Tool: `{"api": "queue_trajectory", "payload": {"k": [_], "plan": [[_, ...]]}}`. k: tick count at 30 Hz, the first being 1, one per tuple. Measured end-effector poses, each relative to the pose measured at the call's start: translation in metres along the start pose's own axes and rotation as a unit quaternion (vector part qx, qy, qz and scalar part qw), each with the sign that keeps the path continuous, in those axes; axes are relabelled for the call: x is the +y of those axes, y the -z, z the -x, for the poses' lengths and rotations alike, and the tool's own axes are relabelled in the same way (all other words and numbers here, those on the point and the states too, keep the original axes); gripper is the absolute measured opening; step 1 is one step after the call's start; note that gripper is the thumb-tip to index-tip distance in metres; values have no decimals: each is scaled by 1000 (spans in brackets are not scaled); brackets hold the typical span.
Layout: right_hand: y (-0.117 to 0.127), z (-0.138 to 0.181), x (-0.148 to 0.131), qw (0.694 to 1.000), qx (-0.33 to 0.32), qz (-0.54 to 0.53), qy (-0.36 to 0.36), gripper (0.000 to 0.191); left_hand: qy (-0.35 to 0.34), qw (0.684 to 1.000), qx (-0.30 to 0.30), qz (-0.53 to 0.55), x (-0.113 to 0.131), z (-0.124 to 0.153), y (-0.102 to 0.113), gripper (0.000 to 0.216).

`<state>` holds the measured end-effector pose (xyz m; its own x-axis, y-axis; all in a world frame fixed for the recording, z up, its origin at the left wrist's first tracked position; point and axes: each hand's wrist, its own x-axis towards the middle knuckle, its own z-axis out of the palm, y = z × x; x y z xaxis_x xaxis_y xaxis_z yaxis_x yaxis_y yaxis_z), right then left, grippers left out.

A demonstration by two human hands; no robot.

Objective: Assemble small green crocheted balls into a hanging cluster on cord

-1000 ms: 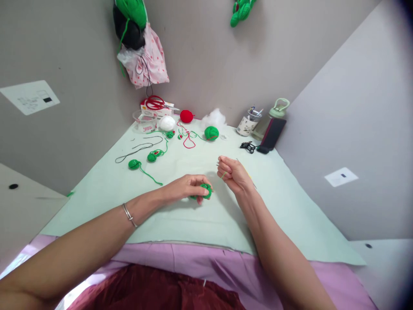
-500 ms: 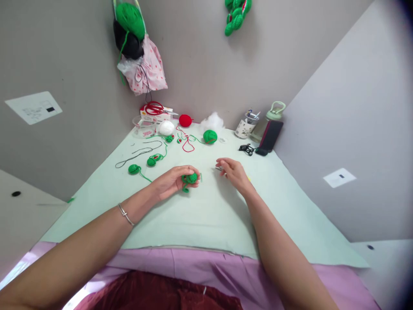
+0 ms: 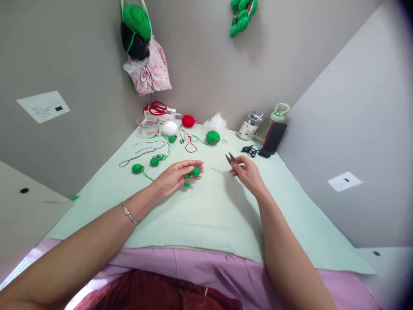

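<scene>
A pale green cloth covers the table, set in a corner of grey walls, with purple fabric below its near edge. Beyond that edge the person's left hand pinches a green crocheted piece, which sits at the fingertips, partly covered by the thumb, with a green tail dangling below it. The right hand, well apart and nearer the right edge, is closed around small scissors, blades parted and pointing toward the far edge. A thin sliver lies between the hands. Toward the left edge rests a small green ball. Near the far edge stand green yarn, red yarn and white stuffing.
</scene>
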<state>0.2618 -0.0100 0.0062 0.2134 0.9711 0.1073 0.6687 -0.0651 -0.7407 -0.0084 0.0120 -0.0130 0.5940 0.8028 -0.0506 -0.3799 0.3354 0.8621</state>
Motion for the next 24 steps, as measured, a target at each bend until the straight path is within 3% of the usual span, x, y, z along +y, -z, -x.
{"api": "queue_trajectory", "payload": {"k": [3, 9, 15, 24], "plan": [[1, 13, -22, 981, -103, -166, 18, 18, -15, 1000, 11, -12, 0, 0, -1, 28], [-11, 32, -44, 963, -196, -169, 79, 30, -30, 991, 50, -124, -3, 1, 0, 48], [-19, 35, -44, 976, -146, -48, 154, 49, -54, 979, 45, -192, -3, 4, -1, 54], [-27, 38, -43, 975, -160, -7, 154, 47, -64, 972, 25, -226, -4, 6, -6, 52]]}}
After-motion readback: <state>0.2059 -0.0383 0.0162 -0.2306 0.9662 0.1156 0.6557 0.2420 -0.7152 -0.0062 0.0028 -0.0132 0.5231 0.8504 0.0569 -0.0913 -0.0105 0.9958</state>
